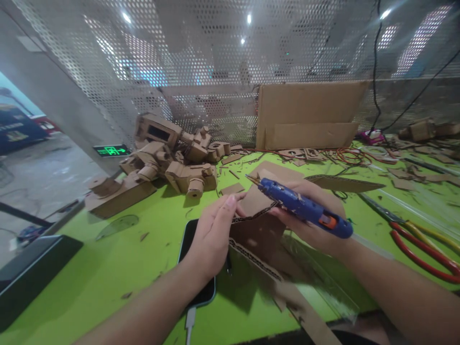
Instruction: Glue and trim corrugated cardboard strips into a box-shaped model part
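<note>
My left hand is closed on the left edge of a bent cardboard piece, thumb on top, above a dark phone with a white cable. In my right hand is a blue glue gun, its nozzle pointing to the upper left, over the far edge of the cardboard. The fingers of this hand wrap round the gun from behind and below, partly hidden by it. Hot-melt strands or glue cannot be made out. A cardboard strip lies below the piece at the table's front edge.
Cardboard camera-like models stand at the back left of the green table. Red-handled shears lie at the right. A large cardboard sheet leans on the perforated metal screen. Scraps and wires lie along the back; a dark box-like object is at left.
</note>
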Available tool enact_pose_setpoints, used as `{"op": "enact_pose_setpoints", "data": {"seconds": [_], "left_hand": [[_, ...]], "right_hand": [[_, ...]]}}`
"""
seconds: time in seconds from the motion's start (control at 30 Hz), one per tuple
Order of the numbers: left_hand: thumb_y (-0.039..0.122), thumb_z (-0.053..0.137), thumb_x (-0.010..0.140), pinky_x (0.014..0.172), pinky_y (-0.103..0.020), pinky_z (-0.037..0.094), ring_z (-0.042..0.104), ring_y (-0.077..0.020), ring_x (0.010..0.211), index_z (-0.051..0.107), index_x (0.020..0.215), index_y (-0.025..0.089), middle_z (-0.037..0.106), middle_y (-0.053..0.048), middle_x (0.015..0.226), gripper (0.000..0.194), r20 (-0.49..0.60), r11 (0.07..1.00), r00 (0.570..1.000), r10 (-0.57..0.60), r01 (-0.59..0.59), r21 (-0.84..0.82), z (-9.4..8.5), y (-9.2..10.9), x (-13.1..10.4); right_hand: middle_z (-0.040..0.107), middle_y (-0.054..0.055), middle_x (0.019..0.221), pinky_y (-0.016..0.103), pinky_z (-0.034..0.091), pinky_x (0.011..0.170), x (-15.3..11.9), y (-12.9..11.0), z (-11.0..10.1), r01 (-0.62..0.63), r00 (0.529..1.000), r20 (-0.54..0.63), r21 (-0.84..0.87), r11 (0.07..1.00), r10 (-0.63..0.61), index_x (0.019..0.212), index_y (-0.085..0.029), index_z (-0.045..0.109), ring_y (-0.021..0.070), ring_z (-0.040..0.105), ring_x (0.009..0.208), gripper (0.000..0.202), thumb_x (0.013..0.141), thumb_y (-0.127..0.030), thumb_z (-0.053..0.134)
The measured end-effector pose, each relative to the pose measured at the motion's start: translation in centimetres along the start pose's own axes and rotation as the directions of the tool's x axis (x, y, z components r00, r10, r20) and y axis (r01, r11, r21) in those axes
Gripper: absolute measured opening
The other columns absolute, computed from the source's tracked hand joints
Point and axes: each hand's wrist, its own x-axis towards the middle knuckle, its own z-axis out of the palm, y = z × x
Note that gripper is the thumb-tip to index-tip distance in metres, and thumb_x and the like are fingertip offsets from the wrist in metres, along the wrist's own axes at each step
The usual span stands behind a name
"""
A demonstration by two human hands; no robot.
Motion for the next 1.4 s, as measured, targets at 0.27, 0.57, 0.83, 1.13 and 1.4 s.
{"op": "enact_pose_setpoints", "data": {"seconds": [0.27, 0.57, 0.83, 1.13, 1.4], "left_hand": [[0.052, 0.041, 0.105, 0.105, -0.045, 0.043, 0.062, -0.0345, 0.119, 0.066, 0.069, 0.025, 0.071, -0.008, 0.089, 0.051, -0.032, 0.997, 0.999, 0.037, -0.035, 0.071, -0.4, -0.1, 0.1], [0.050, 0.055, 0.100, 0.083, -0.034, 0.047, 0.060, -0.0244, 0.091, 0.060, 0.079, 0.023, 0.062, -0.002, 0.086, 0.035, -0.041, 0.978, 0.996, -0.078, 0.068, -0.199, 0.0, -0.5, 0.0], [0.059, 0.067, 0.094, 0.061, -0.023, 0.040, 0.049, -0.0128, 0.069, 0.061, 0.091, 0.021, 0.055, 0.003, 0.079, 0.039, 0.014, 0.921, 0.983, -0.181, 0.175, -0.347, 0.0, -0.3, 0.1], [0.033, 0.086, 0.087, 0.071, -0.019, 0.052, 0.057, -0.0062, 0.067, 0.052, 0.113, 0.026, 0.058, 0.006, 0.089, 0.043, 0.344, 0.834, 0.935, -0.087, 0.258, -0.488, -0.6, -0.9, 0.2], [0.020, 0.087, 0.084, 0.105, -0.042, 0.058, 0.071, -0.0286, 0.123, 0.040, 0.136, 0.031, 0.065, -0.010, 0.142, 0.071, 0.427, 0.839, 0.902, -0.071, 0.285, -0.464, -1.0, 0.2, 0.4]], "right_hand": [[0.078, 0.006, 0.108, 0.038, 0.061, 0.082, 0.0, -0.3, -0.2, 0.063, 0.997, 0.045, -0.002, 0.998, -0.063, 0.102, -0.027, 0.066, 0.0231, 0.076, 0.090, 0.027, 0.085, -0.015, 0.082], [0.078, 0.005, 0.105, 0.036, 0.062, 0.082, 0.2, -0.3, 0.1, 0.096, 0.995, 0.008, 0.054, 0.994, -0.096, 0.103, -0.027, 0.066, 0.0224, 0.076, 0.092, 0.029, 0.084, -0.014, 0.083], [0.077, 0.005, 0.105, 0.033, 0.061, 0.081, 0.2, 0.1, 0.3, 0.104, 0.995, -0.015, 0.035, 0.994, -0.103, 0.100, -0.025, 0.066, 0.0218, 0.075, 0.091, 0.030, 0.080, -0.018, 0.087], [0.076, 0.003, 0.096, 0.033, 0.062, 0.078, 0.9, -0.4, 0.0, 0.166, 0.979, -0.103, -0.105, 0.981, -0.177, 0.101, -0.027, 0.062, 0.0223, 0.074, 0.086, 0.036, 0.075, -0.017, 0.084], [0.074, 0.004, 0.100, 0.032, 0.061, 0.082, 0.6, 0.2, -0.3, 0.241, 0.967, -0.058, -0.130, 0.962, -0.250, 0.103, -0.025, 0.059, 0.0222, 0.072, 0.091, 0.043, 0.068, -0.015, 0.082]]}}
